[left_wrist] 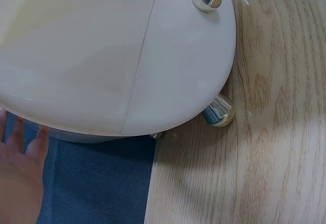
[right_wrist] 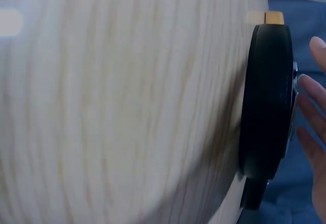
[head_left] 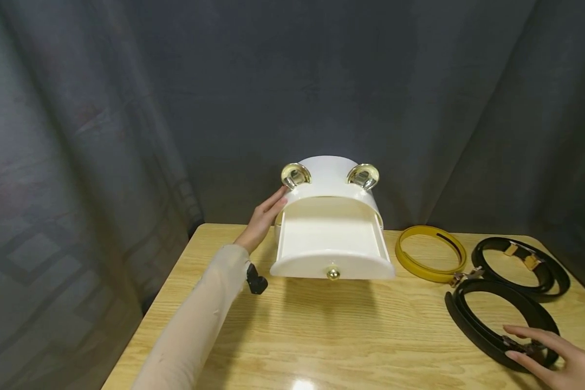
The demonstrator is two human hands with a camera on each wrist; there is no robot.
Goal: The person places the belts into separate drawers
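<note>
White drawer [head_left: 329,238] open, nothing inside.

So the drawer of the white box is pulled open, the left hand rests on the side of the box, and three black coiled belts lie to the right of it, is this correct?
Not quite. The drawer of the white box is open and the left hand rests on its side, but the head view shows only two black belts. The third coiled belt is yellow.

Wooden table [head_left: 322,336]; white box [head_left: 329,227]; three belts [head_left: 502,281].
</note>
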